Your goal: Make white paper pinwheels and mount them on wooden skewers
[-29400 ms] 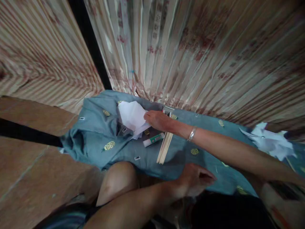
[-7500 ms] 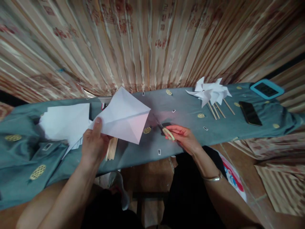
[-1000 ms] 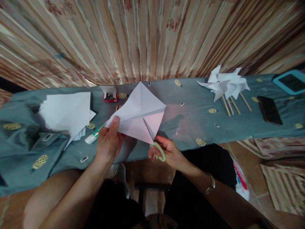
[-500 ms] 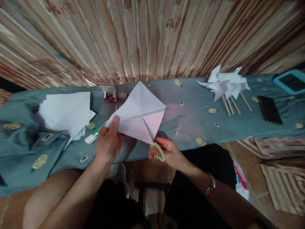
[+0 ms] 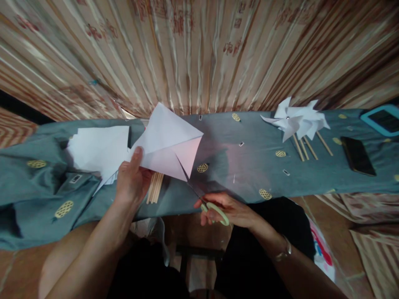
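Observation:
My left hand (image 5: pixel 132 178) pinches the left corner of a creased white sheet of paper (image 5: pixel 168 133), thumb on top. A slit runs into the sheet from its near corner. My right hand (image 5: pixel 222 209) is closed round the pale green handles of a pair of scissors (image 5: pixel 218 214). The scissor blades point up and left, their tips close to the slit; whether they still touch the paper I cannot tell. Below the sheet, beside my left hand, lies a bundle of wooden sticks (image 5: pixel 155 188), partly covered by the paper.
A stack of white paper (image 5: pixel 99 147) lies at the left on the grey-green cloth (image 5: pixel 249 174). Several paper pinwheels (image 5: pixel 299 118) on sticks lie at the right, near a black phone (image 5: pixel 358 155) and a blue-framed device (image 5: pixel 383 120). A striped curtain (image 5: pixel 199 54) hangs behind.
The scissors have drawn back down and right, out of most of the slit. My left hand has carried the paper left, uncovering the wooden sticks. The view has shifted slightly.

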A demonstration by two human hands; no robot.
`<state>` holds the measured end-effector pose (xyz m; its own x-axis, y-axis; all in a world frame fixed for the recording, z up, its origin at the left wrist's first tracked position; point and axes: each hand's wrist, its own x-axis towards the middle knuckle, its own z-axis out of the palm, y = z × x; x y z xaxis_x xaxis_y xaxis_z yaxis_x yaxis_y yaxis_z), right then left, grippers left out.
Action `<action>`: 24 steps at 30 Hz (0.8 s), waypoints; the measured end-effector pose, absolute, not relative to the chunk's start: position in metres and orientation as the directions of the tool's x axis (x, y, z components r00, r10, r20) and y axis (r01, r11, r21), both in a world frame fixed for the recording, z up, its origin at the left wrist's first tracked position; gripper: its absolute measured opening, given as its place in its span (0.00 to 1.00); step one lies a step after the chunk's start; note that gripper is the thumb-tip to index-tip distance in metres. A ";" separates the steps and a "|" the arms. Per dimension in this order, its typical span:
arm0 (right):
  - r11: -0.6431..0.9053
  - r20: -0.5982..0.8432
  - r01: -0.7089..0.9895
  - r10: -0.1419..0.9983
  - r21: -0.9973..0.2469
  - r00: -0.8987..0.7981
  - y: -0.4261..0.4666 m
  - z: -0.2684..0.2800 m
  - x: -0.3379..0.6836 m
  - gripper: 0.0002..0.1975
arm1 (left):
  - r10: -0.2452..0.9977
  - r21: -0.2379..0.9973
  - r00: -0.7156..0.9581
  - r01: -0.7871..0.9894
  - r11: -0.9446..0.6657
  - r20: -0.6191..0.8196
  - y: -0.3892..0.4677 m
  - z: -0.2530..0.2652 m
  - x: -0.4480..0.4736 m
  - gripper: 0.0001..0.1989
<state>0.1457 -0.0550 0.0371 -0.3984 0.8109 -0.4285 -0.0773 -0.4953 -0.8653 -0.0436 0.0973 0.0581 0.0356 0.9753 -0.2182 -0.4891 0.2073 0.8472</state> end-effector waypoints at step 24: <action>-0.282 -0.305 -0.133 0.930 -0.950 0.207 -0.033 0.031 0.179 0.23 | 0.766 0.823 0.469 -0.132 0.553 -0.440 0.076 0.042 -0.033 0.18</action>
